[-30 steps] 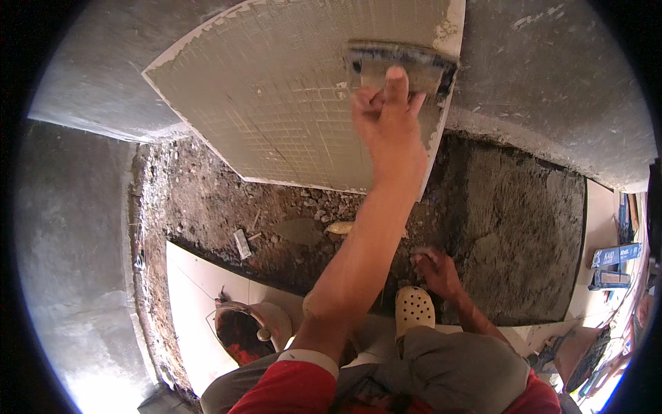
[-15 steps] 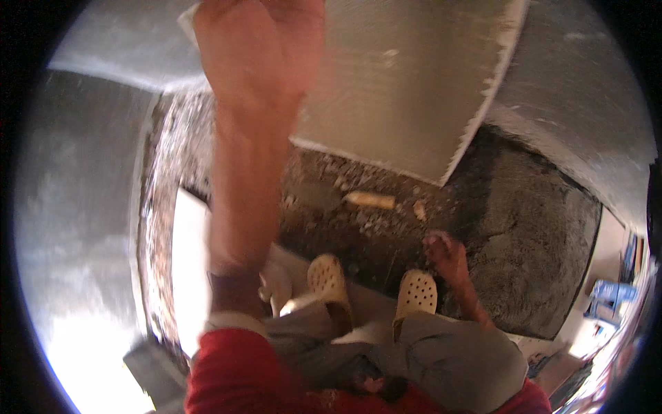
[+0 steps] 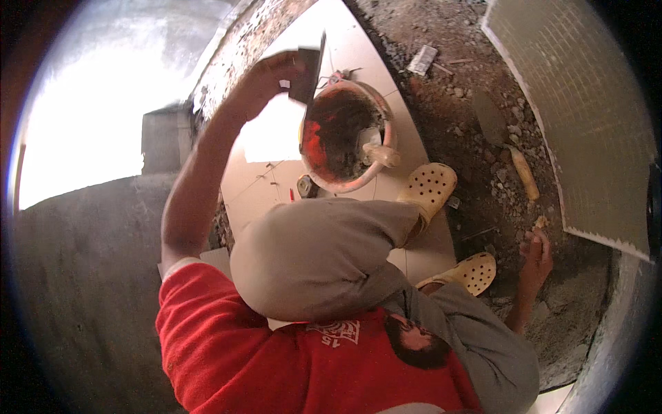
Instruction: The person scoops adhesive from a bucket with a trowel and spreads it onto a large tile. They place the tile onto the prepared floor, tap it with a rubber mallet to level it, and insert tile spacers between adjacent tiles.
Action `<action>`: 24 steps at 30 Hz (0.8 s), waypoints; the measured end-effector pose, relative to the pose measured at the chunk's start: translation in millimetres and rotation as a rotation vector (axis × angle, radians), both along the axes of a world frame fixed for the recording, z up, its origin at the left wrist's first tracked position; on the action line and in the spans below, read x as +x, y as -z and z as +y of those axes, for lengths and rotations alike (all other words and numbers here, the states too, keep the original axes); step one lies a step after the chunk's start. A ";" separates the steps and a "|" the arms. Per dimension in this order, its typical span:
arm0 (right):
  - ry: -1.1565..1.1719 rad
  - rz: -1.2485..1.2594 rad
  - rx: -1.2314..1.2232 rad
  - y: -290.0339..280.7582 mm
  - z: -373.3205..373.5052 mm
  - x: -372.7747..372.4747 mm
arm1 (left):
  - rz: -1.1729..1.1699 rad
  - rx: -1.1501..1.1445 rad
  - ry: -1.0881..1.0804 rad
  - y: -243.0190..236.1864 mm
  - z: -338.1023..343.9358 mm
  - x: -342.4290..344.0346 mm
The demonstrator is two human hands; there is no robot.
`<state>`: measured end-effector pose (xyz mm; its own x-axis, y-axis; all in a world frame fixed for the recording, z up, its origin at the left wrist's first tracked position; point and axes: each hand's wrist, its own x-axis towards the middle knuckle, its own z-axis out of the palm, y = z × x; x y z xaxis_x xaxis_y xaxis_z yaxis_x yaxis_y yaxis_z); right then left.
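My left hand (image 3: 272,79) is closed around a flat dark trowel (image 3: 314,72), whose thin blade is seen almost edge-on above the left rim of a round bucket (image 3: 389,131). Dark mortar (image 3: 345,121) lies in the bucket, and its inner wall shows orange-red. A tool with a pale handle (image 3: 381,155) leans over the bucket's right rim. Down at the right, my right hand (image 3: 535,255) is low over the dirt with its fingers loosely stretched and no tool in them. Just beyond its fingertips lies a small yellowish lump (image 3: 541,222).
The bucket stands on pale tiles (image 3: 331,41), beside a tape measure (image 3: 307,186) and a red pencil (image 3: 292,195). A pointed trowel with a wooden handle (image 3: 524,172) lies on rubble. A large tile with a gridded face (image 3: 600,103) is tilted at the right. Grey walls flank me.
My view has swung left, bringing the bucket into sight. My left hand has gone from the large tile's upper edge to the bucket; my right hand stays low by the dirt.
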<state>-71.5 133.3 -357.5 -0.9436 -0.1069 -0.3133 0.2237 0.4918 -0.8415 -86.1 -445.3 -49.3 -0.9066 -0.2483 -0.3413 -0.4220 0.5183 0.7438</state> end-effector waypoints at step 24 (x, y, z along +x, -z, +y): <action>0.730 1.262 1.114 -317.4 162.5 -229.6 | 0.437 -0.616 0.484 43.8 -10.4 -145.3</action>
